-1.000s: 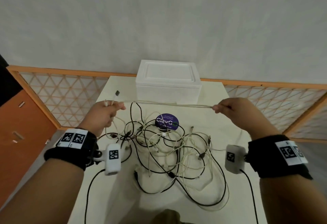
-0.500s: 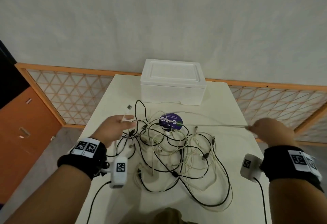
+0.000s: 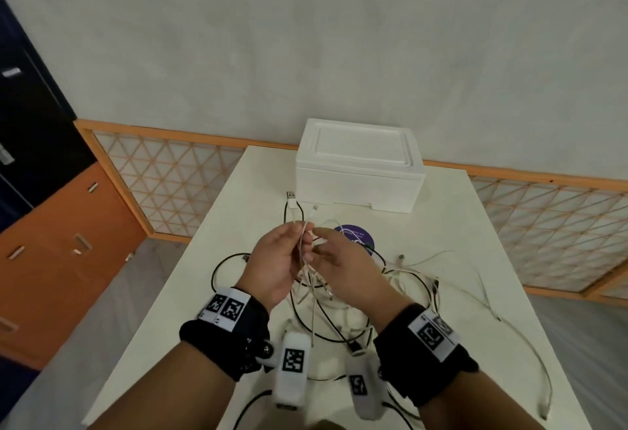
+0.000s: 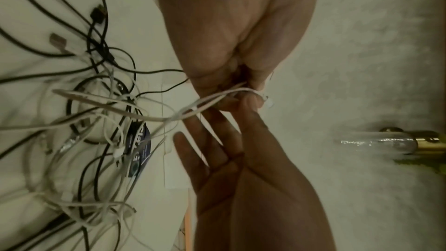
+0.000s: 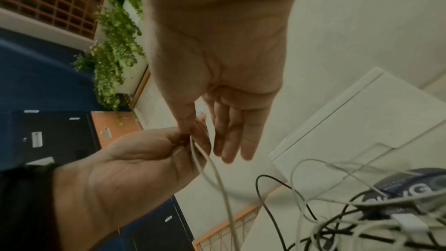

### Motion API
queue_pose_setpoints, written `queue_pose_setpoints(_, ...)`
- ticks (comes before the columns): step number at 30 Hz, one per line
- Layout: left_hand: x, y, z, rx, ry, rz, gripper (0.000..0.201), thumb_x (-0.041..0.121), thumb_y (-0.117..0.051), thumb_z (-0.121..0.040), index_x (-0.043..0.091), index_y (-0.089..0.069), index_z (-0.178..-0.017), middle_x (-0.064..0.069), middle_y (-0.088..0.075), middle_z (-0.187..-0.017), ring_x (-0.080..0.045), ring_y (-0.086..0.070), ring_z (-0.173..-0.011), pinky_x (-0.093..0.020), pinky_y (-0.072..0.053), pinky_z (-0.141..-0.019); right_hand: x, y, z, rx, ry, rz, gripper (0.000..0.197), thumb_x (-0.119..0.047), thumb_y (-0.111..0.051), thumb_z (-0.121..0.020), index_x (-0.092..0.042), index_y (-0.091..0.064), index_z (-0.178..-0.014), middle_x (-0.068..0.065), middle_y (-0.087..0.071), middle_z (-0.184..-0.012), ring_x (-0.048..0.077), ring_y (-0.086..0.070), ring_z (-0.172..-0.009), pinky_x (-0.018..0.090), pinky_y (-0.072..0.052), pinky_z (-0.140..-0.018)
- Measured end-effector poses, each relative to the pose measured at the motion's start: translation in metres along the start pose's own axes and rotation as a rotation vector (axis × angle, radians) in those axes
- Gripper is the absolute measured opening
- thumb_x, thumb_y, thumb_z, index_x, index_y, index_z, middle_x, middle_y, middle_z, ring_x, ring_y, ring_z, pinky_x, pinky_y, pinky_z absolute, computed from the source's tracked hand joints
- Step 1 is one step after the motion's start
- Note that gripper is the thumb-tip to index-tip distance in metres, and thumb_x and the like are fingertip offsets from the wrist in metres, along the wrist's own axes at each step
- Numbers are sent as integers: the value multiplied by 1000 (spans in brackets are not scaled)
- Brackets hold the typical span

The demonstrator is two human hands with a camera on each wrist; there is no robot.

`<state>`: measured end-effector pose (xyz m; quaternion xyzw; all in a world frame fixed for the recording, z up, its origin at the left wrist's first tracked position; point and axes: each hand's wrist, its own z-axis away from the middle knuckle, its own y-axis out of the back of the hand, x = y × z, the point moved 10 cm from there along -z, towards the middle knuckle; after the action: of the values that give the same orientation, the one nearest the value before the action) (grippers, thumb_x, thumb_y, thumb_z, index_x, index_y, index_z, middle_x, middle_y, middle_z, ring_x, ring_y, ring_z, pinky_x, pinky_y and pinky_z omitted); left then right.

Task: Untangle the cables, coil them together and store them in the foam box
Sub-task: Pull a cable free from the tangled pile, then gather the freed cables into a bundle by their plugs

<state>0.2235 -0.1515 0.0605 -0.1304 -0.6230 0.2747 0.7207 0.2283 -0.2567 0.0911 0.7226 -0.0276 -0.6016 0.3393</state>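
Observation:
A white cable [image 3: 304, 224] is folded into several strands above the table. My left hand [image 3: 292, 242] pinches those strands, fingers [image 4: 241, 83] curled round them. My right hand [image 3: 324, 253] lies against it with straight, spread fingers [image 4: 217, 133], its thumb [image 5: 187, 119] touching the cable beside the left hand [image 5: 169, 150]. The strands [image 5: 217, 175] hang down into a tangle of black and white cables [image 3: 407, 282] on the white table [image 3: 475, 225]. The white foam box [image 3: 360, 171] stands lidded at the table's far edge.
A purple round disc [image 3: 358, 241] lies under the tangle in front of the box. One white cable [image 3: 540, 372] trails toward the table's right front corner. An orange lattice rail [image 3: 170, 185] runs behind the table, with an orange cabinet [image 3: 68, 236] to the left.
The hands held the white cable stretched between them, far apart. The right hand has come left to meet the left hand, and the cable now hangs doubled in the left hand.

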Motion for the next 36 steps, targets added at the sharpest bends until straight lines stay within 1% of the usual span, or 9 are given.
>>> queue_pose_setpoints(3,-1,7,3,-15,-49,-74,22,14,-50,-97,3,-68,-89,-5,-59,-66,-13,-52,-59,-22,-48,-59,-9,3,-2,42,99,38,37,-31,-62,-88,-28,-55,-124,-8,-62,-114,5,-61,-99,22,-49,-86)
queue_pose_setpoints(7,-5,11,11,-35,-50,-170,27,16,-46,-99,3,-68,-89,-9,-60,-73,-16,-51,-64,-25,-47,-62,-23,14,-8,190,188,29,12,-28,-55,-90,-21,-65,-87,-11,-62,-84,5,-59,-81,24,-45,-74)
queue_pose_setpoints(11,-11,-5,25,-184,-16,-231,27,29,-50,-93,4,-54,-84,-3,-50,-59,-16,-41,-54,-24,-36,-55,-26,27,-6,307,120,-27,12,-25,-58,-92,-21,-67,-86,-9,-64,-77,12,-62,-77,28,-50,-75)
queue_pose_setpoints(16,-8,-4,24,-96,25,-41,27,25,-41,-101,11,-51,-80,-1,-43,-57,-14,-40,-51,-25,-41,-47,-14,-30,1,-155,-59,-180,41,-47,-47,-94,-12,-50,-116,-6,-62,-72,11,-62,-59,31,-52,-63)
queue_pose_setpoints(18,4,11,13,-26,15,143,35,29,-36,-102,14,-45,-72,1,-36,-52,-12,-34,-45,-22,-38,-41,-7,-44,14,-312,-21,2,38,-45,-48,-94,-9,-52,-106,-6,-58,-69,4,-56,-55,24,-45,-61)
queue_pose_setpoints(21,22,58,0,119,-31,259,38,34,-37,-102,17,-44,-68,5,-31,-48,-8,-27,-39,-18,-26,-38,10,-12,23,-249,38,270,37,-45,-48,-95,-12,-61,-86,-3,-58,-70,6,-54,-65,27,-42,-67)
queue_pose_setpoints(30,-15,213,22,519,27,243,27,24,-33,-103,20,-42,-78,8,-24,-44,-8,-22,-32,-20,-13,-44,98,175,60,142,-415,791,61,-63,-40,-88,-11,-60,-62,3,-60,-61,18,-56,-65,29,-42,-59)
queue_pose_setpoints(33,-47,205,31,498,139,206,29,20,-39,-102,24,-38,-73,7,-25,-45,-10,-25,-34,-20,-18,-41,148,192,70,65,-564,863,49,-56,-54,-86,-16,-55,-58,-1,-55,-61,13,-53,-63,27,-32,-53)
queue_pose_setpoints(36,-64,174,34,449,156,109,30,16,-44,-101,22,-36,-72,6,-32,-47,-9,-28,-39,-21,-26,-37,180,190,76,86,-673,814,29,-44,-67,-81,-19,-57,-69,-1,-62,-80,19,-58,-81,29,-41,-66)
